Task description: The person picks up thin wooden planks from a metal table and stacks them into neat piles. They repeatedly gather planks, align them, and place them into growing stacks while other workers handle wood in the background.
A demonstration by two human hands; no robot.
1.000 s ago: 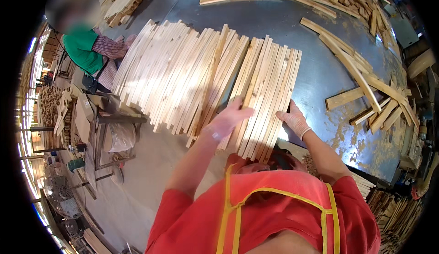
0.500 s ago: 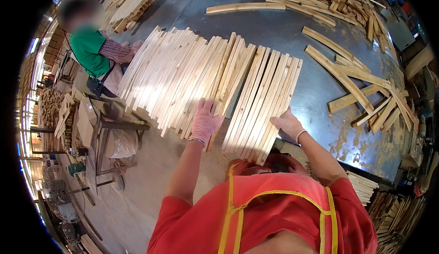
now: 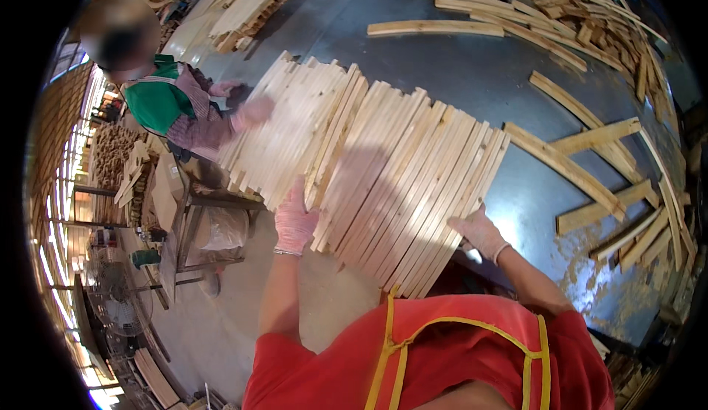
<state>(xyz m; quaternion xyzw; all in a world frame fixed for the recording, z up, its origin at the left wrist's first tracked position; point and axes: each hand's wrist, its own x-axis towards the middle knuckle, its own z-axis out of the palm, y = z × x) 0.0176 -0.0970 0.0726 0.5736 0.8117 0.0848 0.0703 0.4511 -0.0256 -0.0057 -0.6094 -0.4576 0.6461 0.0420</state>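
A broad row of pale wooden strips [image 3: 398, 174] lies side by side on the metal-topped table, its near ends jutting past the front edge. My left hand [image 3: 296, 222], in a pinkish knit glove, rests at the near ends left of the middle; its fingers are stretched out, the thumb apart. Against the row's right side lies my right hand [image 3: 481, 234], gloved alike, fingers extended along the outermost strip and partly hidden. Some strips left of the middle look darker and stand a little higher. A shadow falls across the middle ones.
At the left a co-worker in a green top [image 3: 155, 94] reaches a gloved hand [image 3: 251, 113] over the row's far left. Loose boards [image 3: 568, 167] lie crossed on the table's right; more wood is piled at the back. A small stand [image 3: 214, 200] and a fan [image 3: 118, 314] are lower left.
The gap between the right-hand group of strips and the rest has closed. Both my hands remain at the row. The co-worker's hand has come over the strips, and my view has shifted.
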